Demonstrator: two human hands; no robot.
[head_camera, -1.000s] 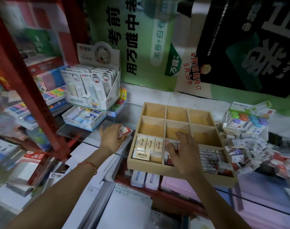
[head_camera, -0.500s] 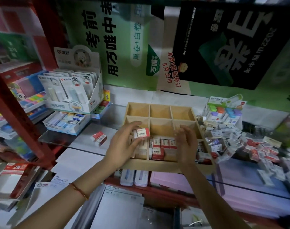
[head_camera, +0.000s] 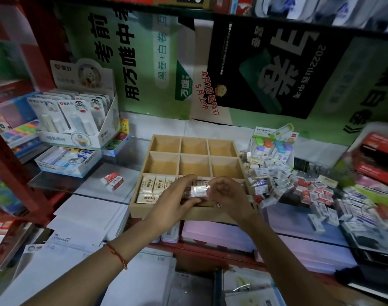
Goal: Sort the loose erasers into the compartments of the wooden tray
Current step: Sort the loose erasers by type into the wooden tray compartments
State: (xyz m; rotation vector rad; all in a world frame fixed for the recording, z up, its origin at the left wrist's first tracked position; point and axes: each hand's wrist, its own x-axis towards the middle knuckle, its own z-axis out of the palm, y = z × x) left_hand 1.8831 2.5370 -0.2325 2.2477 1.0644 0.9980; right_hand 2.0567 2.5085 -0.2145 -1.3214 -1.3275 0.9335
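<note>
- Both hands are meeting over the near edge of the tray. The left hand [head_camera: 174, 200] is pinching one end of a shiny wrapped eraser [head_camera: 198, 192], and the right hand [head_camera: 231, 195], fingers curled, is gripping the other end. Neither hand is spread wide.
- Two red-and-white erasers [head_camera: 112, 180] are lying loose on the table [head_camera: 89, 188], a little to the left of the wooden tray [head_camera: 153, 212] and waiting to be sorted.
- Cream erasers [head_camera: 154, 187] are filling the near-left compartment, a row standing upright and one lying flat in front.
- The hands are covering the near-middle compartment. A few eraser tops are showing behind the fingers, and the held eraser is hovering just above it, so it is probably going in there.
- The right hand is hiding most of the near-right compartment, so I cannot tell how full it is.
- The six compartments further back are sitting empty.
- A big pile of loose erasers [head_camera: 299, 191] is sprawling across the table right of the tray, crowding against its right wall.
- Judging by that pile and the empty compartments, most of the sorting is waiting to be done.
</note>
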